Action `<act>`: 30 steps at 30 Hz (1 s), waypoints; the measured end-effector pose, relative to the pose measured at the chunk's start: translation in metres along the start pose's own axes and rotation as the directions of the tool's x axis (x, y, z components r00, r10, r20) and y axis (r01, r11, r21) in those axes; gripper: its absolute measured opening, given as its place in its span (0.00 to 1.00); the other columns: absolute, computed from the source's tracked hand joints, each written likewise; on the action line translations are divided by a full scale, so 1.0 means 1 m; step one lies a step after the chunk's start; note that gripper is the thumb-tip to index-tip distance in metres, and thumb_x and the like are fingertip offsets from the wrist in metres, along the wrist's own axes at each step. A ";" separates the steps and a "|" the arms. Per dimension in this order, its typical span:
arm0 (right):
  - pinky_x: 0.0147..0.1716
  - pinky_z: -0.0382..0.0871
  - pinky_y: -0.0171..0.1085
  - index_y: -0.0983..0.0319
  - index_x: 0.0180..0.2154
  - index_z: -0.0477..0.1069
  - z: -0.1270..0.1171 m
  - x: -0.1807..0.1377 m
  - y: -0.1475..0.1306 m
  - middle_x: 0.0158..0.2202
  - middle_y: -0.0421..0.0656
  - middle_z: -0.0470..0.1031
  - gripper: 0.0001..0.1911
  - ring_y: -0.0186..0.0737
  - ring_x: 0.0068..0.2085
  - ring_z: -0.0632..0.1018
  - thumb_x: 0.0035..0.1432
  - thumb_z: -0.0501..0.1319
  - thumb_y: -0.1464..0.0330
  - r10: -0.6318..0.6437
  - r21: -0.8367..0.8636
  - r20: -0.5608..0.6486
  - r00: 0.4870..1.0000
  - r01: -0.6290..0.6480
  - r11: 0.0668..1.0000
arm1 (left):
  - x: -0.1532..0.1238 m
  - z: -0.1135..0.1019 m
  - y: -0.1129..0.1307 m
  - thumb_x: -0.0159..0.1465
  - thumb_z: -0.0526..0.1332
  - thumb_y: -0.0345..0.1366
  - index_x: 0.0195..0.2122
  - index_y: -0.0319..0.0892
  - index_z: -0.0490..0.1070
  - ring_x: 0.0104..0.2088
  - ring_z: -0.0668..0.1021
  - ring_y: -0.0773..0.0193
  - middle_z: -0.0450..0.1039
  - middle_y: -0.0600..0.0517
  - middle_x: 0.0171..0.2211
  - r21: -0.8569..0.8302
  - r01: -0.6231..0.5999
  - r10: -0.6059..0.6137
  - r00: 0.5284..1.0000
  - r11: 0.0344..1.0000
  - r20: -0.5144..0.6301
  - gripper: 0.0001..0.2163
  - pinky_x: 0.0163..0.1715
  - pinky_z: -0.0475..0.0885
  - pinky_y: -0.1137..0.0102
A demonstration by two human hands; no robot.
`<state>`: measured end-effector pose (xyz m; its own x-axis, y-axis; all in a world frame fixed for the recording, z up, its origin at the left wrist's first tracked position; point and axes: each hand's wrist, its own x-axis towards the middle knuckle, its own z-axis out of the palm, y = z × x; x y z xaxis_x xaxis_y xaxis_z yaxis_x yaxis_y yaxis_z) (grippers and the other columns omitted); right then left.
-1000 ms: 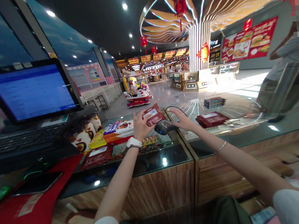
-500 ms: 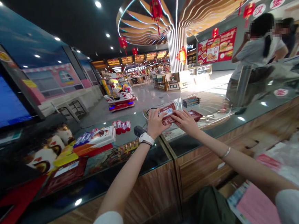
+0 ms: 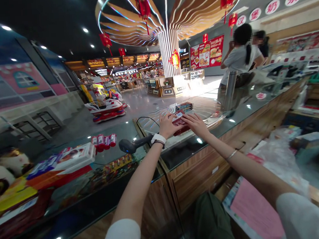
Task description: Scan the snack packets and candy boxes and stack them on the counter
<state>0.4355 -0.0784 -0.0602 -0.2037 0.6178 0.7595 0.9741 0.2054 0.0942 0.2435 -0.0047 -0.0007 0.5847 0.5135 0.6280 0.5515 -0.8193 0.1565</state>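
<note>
In the head view, both hands are together over the glass counter [image 3: 216, 109]. A dark red snack packet [image 3: 179, 121] with a white barcode label lies between them. My left hand [image 3: 167, 125] wears a white watch and is closed on the packet's left side. My right hand [image 3: 196, 124] lies over the packet's right side, fingers close together on it. The packet's lower part is partly hidden by the hands. A stack of small boxes [image 3: 184, 107] sits just behind the packet. Left of my left wrist lies a black handheld barcode scanner [image 3: 130, 146].
Red-capped small tubes [image 3: 106, 142] and a pile of boxed and bagged snacks [image 3: 74, 155] lie on the counter's left. A metal post [image 3: 231, 85] rises at the right, near people beyond. Below right are a pink sheet [image 3: 256, 211] and clear plastic bags [image 3: 282, 157].
The view has turned right, so the counter goods appear farther left and the scanner shows more fully. The packet is drawn together between my hands; the second packet's right end no longer sticks out.
</note>
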 end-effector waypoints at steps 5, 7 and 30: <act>0.65 0.56 0.55 0.55 0.63 0.65 0.008 -0.004 0.015 0.65 0.43 0.67 0.24 0.48 0.63 0.68 0.68 0.51 0.70 0.028 -0.013 0.019 0.999 -0.028 1.000 | 0.014 0.016 -0.001 0.55 0.69 0.54 0.48 0.45 0.73 0.57 0.72 0.50 0.73 0.46 0.52 -0.035 0.009 -0.007 0.999 0.999 0.051 0.24 0.69 0.44 0.47; 0.64 0.57 0.55 0.55 0.63 0.65 0.013 -0.006 0.019 0.64 0.42 0.67 0.24 0.48 0.62 0.69 0.68 0.51 0.70 0.043 -0.015 0.025 0.999 -0.042 0.999 | 0.018 0.021 -0.002 0.56 0.68 0.54 0.48 0.45 0.73 0.57 0.73 0.50 0.74 0.46 0.51 -0.049 0.017 -0.013 0.996 0.999 0.085 0.24 0.69 0.43 0.46; 0.61 0.63 0.56 0.55 0.57 0.72 0.014 -0.015 0.024 0.58 0.47 0.74 0.22 0.46 0.57 0.75 0.67 0.49 0.72 0.124 0.197 0.028 0.992 -0.127 0.972 | -0.019 0.017 -0.005 0.63 0.65 0.45 0.56 0.46 0.70 0.60 0.72 0.57 0.72 0.47 0.58 -0.058 -0.242 0.248 0.956 0.969 0.154 0.21 0.68 0.55 0.55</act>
<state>0.4602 -0.0719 -0.0786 -0.0840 0.6592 0.7473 0.9536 0.2709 -0.1318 0.2402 -0.0064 -0.0266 0.7877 0.3271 0.5220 0.3583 -0.9326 0.0438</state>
